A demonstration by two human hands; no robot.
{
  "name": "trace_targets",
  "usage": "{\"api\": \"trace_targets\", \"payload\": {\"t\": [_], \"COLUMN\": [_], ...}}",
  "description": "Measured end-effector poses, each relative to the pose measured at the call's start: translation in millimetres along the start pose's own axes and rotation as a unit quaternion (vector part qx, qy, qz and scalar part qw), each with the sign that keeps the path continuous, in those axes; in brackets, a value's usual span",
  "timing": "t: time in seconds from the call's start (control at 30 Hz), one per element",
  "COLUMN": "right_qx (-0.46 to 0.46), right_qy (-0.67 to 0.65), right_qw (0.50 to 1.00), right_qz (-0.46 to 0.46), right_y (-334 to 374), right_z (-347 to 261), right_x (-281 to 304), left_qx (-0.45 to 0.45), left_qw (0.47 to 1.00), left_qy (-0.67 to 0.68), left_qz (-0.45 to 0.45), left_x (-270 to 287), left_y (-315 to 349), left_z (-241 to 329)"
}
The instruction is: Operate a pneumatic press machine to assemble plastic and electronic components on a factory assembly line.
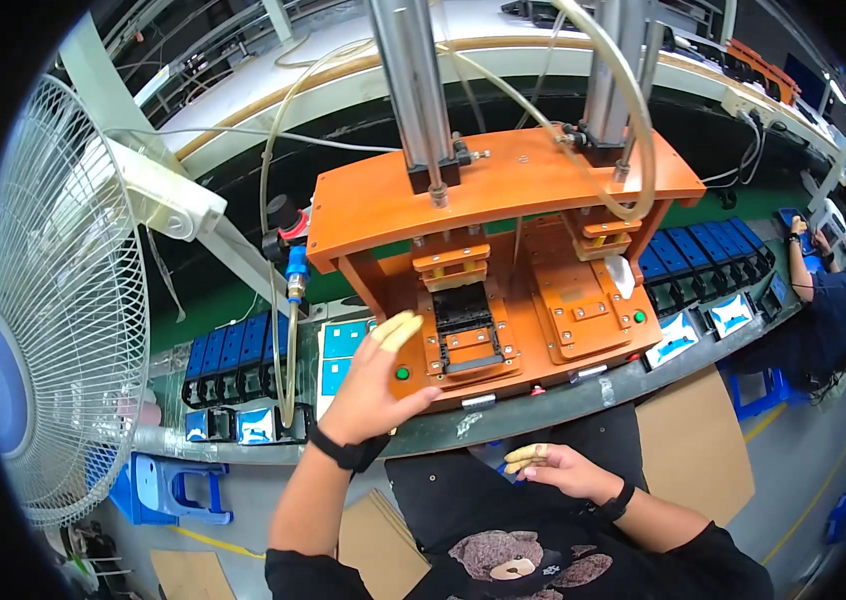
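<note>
My left hand (371,388) is raised in front of the left station of an orange pneumatic press (503,195). Its fingers stretch upward with the thumb apart, pale yellow cots cover some fingertips, and it holds nothing. Just right of it, a black plastic frame (465,325) lies in the orange jig, under the raised press head. A green button (403,374) sits beside my thumb. My right hand (565,470) is low before my body, fingers curled together, also with yellow cots. Something bluish and partly see-through shows by its fingertips, too hidden to name.
A large white fan (63,300) stands at far left. Rows of blue-topped black parts (233,360) line the bench on both sides of the press. Air hoses (288,200) hang around it. A blue stool (181,488) stands lower left. A co-worker (833,290) works at far right.
</note>
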State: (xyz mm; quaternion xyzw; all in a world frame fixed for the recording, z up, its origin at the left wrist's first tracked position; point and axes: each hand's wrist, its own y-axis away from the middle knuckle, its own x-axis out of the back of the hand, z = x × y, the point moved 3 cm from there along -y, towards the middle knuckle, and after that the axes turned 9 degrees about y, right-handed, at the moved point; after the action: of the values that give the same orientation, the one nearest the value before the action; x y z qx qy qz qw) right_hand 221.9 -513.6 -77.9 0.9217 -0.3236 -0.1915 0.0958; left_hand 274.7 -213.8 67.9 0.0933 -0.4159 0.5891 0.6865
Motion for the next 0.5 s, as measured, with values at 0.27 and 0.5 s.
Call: {"api": "trace_targets", "payload": {"t": [0.27, 0.5], "right_qx": [0.004, 0.082], "right_qy": [0.083, 0.199], "right_qw": [0.997, 0.977], "right_qz": [0.002, -0.007], "right_y": [-14, -38], "right_z": [1, -23], "right_x": [-10, -39], "left_qx": [0.074, 0.023], "left_qw": [0.984, 0.988], "left_qy": [-0.079, -0.149], "left_qz": [0.139, 0.031], "left_x": [-14, -32], "left_y": [93, 61], "left_z": [-41, -16]}}
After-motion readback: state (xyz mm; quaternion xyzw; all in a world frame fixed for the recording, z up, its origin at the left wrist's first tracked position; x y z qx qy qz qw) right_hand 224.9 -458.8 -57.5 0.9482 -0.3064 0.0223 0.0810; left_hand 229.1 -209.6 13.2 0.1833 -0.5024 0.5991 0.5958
